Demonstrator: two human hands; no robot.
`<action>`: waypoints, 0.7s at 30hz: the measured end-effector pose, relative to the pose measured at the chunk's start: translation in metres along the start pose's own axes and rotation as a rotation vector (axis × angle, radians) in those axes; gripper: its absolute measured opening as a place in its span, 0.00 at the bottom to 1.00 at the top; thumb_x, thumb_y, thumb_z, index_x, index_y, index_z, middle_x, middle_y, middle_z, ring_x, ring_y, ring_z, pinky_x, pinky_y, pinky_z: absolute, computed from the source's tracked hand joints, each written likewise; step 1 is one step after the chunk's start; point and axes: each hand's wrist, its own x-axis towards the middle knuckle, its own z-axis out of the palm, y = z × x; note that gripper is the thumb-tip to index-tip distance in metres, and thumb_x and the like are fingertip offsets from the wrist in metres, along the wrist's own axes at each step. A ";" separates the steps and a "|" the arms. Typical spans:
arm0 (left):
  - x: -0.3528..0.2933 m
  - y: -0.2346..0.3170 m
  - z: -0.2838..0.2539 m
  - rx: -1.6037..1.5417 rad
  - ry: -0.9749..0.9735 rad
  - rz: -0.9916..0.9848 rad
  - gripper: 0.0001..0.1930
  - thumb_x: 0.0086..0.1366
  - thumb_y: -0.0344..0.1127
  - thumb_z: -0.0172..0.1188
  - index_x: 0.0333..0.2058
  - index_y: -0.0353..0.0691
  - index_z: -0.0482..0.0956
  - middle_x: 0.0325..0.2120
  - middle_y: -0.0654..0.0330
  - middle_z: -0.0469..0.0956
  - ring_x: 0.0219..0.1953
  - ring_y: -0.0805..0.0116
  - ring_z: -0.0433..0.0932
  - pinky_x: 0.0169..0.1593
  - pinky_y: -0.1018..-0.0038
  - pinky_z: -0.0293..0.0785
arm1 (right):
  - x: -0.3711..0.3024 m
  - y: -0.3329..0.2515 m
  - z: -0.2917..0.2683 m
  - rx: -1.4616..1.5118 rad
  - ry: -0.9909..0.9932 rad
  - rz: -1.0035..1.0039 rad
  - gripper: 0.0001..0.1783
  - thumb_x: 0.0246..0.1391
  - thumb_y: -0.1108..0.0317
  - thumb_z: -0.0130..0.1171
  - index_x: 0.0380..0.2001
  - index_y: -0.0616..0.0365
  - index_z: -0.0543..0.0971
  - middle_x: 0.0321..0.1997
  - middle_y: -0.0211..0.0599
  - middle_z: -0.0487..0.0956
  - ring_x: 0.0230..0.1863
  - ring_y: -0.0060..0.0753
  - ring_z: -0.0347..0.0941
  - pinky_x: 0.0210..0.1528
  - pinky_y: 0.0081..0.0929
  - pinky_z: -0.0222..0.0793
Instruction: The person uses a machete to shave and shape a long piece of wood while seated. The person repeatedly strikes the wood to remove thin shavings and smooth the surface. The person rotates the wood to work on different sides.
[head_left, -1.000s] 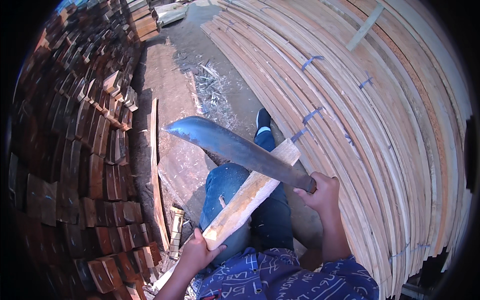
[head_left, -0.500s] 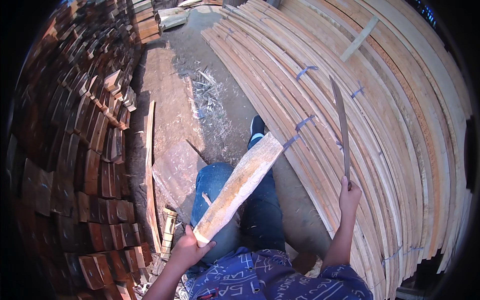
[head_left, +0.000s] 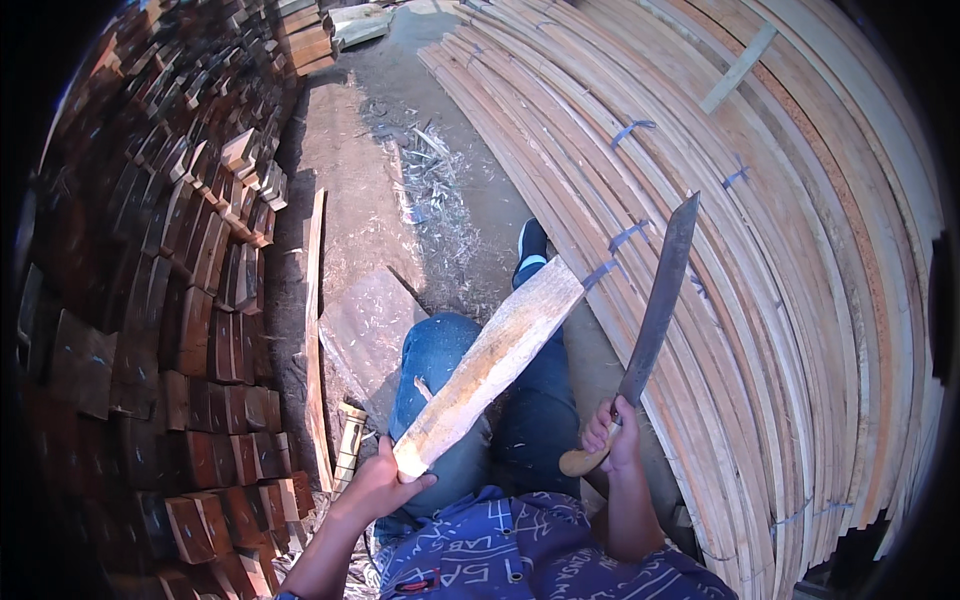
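A pale, rough-barked slab of wood [head_left: 495, 355] slants up and right across my bent knee. Its narrow lower end is gripped by my left hand [head_left: 385, 482], thumb on top and fingers beneath. My right hand [head_left: 615, 435] is wrapped round the wooden handle of a machete [head_left: 660, 305]. The long dark blade points up and slightly right, its flat side showing, apart from the slab. Below my fist the rounded butt of the handle sticks out. A small wood chip lies on my jeans beside the slab.
Long planks [head_left: 760, 300] tied with blue strips fill the right side. Stacked dark timber blocks [head_left: 215, 340] rise on the left. A flat board [head_left: 370, 325], a thin wooden strip [head_left: 315, 330], a yellow slotted piece [head_left: 350, 445] and wood shavings [head_left: 435, 180] lie on the ground.
My right hand has come down and left, nearer the slab, and the machete has turned so its broad side shows. The left hand keeps its grip, and the view has shifted slightly.
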 end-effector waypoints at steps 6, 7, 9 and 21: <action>0.000 0.030 -0.008 0.068 -0.040 -0.223 0.47 0.58 0.56 0.67 0.50 0.12 0.56 0.31 0.36 0.79 0.37 0.41 0.82 0.40 0.61 0.77 | 0.007 -0.022 0.051 0.084 -0.483 0.079 0.15 0.61 0.64 0.51 0.21 0.53 0.65 0.13 0.30 0.64 0.12 0.24 0.59 0.16 0.27 0.58; 0.000 0.031 -0.007 0.086 -0.038 -0.242 0.46 0.58 0.57 0.67 0.49 0.13 0.57 0.30 0.36 0.80 0.36 0.42 0.82 0.39 0.60 0.78 | 0.007 -0.026 0.058 0.046 -0.533 0.087 0.15 0.61 0.64 0.52 0.21 0.53 0.65 0.13 0.29 0.63 0.11 0.24 0.60 0.17 0.27 0.58; 0.000 0.036 -0.008 0.095 -0.045 -0.295 0.47 0.56 0.55 0.69 0.51 0.14 0.55 0.30 0.34 0.79 0.37 0.40 0.81 0.41 0.60 0.78 | 0.009 -0.029 0.063 -0.020 -0.580 0.134 0.14 0.61 0.66 0.53 0.21 0.54 0.66 0.13 0.30 0.63 0.12 0.24 0.60 0.17 0.26 0.58; -0.006 0.027 0.008 0.205 0.094 -0.210 0.42 0.53 0.59 0.69 0.43 0.20 0.63 0.25 0.37 0.76 0.29 0.41 0.80 0.33 0.58 0.78 | 0.027 -0.024 0.063 -0.452 -0.175 0.211 0.12 0.56 0.68 0.65 0.27 0.58 0.70 0.17 0.32 0.70 0.16 0.26 0.68 0.21 0.25 0.66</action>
